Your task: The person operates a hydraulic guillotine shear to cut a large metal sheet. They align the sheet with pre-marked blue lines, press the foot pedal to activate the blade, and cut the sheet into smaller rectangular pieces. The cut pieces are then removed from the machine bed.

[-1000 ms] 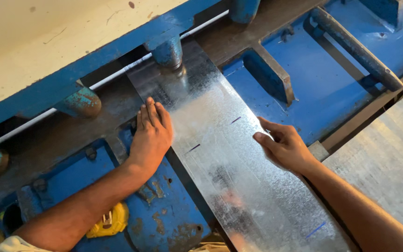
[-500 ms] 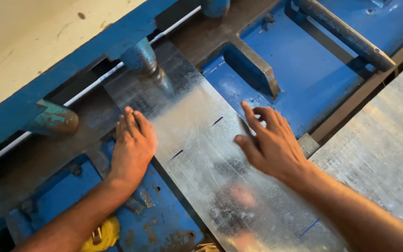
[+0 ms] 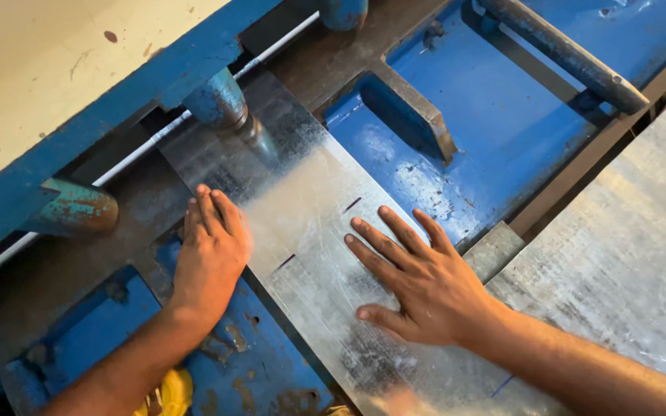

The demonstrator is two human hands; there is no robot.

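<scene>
A worker's two bare hands steady a strip of galvanised sheet metal (image 3: pixel 310 231) on the blue bed of a shearing machine (image 3: pixel 502 139), seen from a head-worn camera looking down. Nearest the viewer, the right hand (image 3: pixel 418 281) lies flat on top of the strip, fingers spread and palm pressed down, gripping nothing. The left hand (image 3: pixel 210 250) rests at the strip's left edge, fingers held together and extended, laid against the edge and the dark bed beside it rather than closed around anything. Two short dark marks (image 3: pixel 352 204) are drawn across the bright face of the sheet, just ahead of the right fingertips.

Farther on, the strip's far end runs under a round blue hold-down foot (image 3: pixel 221 104) and the long blue beam (image 3: pixel 117 108) that crosses the frame; a pale rod runs alongside that beam. A second blue foot (image 3: pixel 75 208) hangs to the left, clear of the sheet. To the right, a larger grey metal sheet (image 3: pixel 626 246) lies beside the strip, and a heavy dark bar (image 3: pixel 564 50) sits on the far part of the bed.

Judging by the pose, good practice here means keeping the strip flat and square to the beam, lining up the marks by small sideways nudges, and holding every fingertip well back from the hold-down feet and the beam line.
</scene>
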